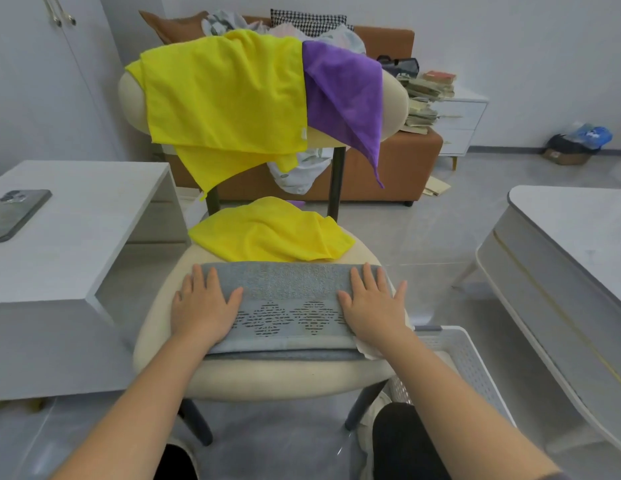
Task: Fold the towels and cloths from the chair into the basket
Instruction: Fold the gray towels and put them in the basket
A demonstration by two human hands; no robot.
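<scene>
A grey towel (pixel 288 292) with a dark diamond pattern lies folded into a long strip across the front of the cream chair seat (pixel 267 379). My left hand (pixel 203 306) presses flat on its left end, fingers straight. My right hand (pixel 373 306) presses flat on its right end. Behind the towel a crumpled yellow cloth (pixel 271 233) lies on the seat. A large yellow cloth (pixel 222 102) and a purple cloth (pixel 343 98) hang over the chair back. The white perforated basket (pixel 472 368) stands on the floor at the right of the chair.
A white desk (pixel 77 237) with a phone (pixel 16 213) stands at the left. A grey-white table (pixel 572 271) is at the right. Behind the chair is a brown sofa (pixel 388 168) with cushions and laundry, and a white drawer unit (pixel 458 123) with stacked books.
</scene>
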